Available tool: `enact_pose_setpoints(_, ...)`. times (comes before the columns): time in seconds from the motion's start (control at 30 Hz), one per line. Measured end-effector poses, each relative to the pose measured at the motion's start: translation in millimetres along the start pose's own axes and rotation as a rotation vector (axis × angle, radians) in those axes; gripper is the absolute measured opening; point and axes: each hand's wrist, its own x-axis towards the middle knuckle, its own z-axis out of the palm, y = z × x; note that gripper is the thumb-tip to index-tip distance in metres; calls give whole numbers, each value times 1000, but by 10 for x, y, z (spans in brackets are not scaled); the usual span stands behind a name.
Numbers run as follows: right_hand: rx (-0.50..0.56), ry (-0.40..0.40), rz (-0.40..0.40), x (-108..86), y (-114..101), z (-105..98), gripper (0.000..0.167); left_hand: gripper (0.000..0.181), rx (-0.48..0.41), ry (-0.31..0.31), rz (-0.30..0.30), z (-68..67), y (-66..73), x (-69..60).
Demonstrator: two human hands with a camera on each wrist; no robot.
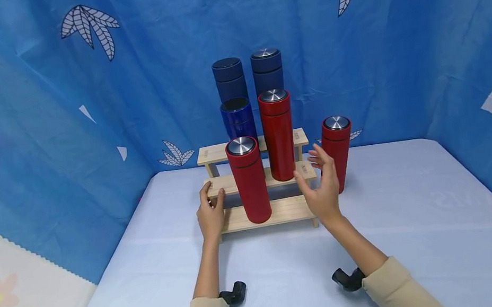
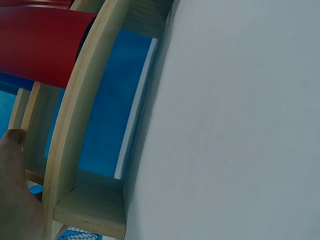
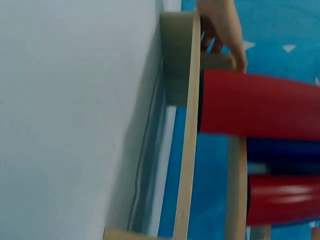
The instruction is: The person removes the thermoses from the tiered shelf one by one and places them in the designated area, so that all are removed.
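A three-tier wooden stand (image 1: 291, 211) holds several insulated bottles. My left hand (image 1: 211, 218) grips the left end of its middle tier, thumb at the front; the left wrist view shows the thumb (image 2: 14, 137) against that board. My right hand (image 1: 324, 189) is beside the stand's right end with fingers spread, holding nothing. Just behind it, a red bottle (image 1: 339, 147) stands on the table, partly hidden. One red bottle (image 1: 251, 185) is upright on the front tier. The middle tier carries another red bottle (image 1: 279, 137) and a glossy blue bottle (image 1: 237, 117), partly covered.
Two dark blue bottles, left (image 1: 229, 81) and right (image 1: 268, 72), stand at the back, their lower parts hidden. A white cloth covers the table (image 1: 405, 214). Blue leaf-patterned fabric (image 1: 169, 36) hangs behind and at the sides.
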Motion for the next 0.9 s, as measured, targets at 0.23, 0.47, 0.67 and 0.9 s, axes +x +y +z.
enact_pose_setpoints(0.23,116,-241,-18,-87,-372,279,78,58,-4,5,6,-4,4,-8)
enact_pose_setpoints(0.47,123,-346,47,-350,-47,621,106,60,14,4,4,0,-1,-17)
enact_pose_setpoints(0.67,53,-367,64,-433,14,748,109,59,19,19,18,-18,-4,-21)
enact_pose_setpoints(0.9,57,-328,45,-474,-11,702,102,59,39,16,35,-24,3,-50)
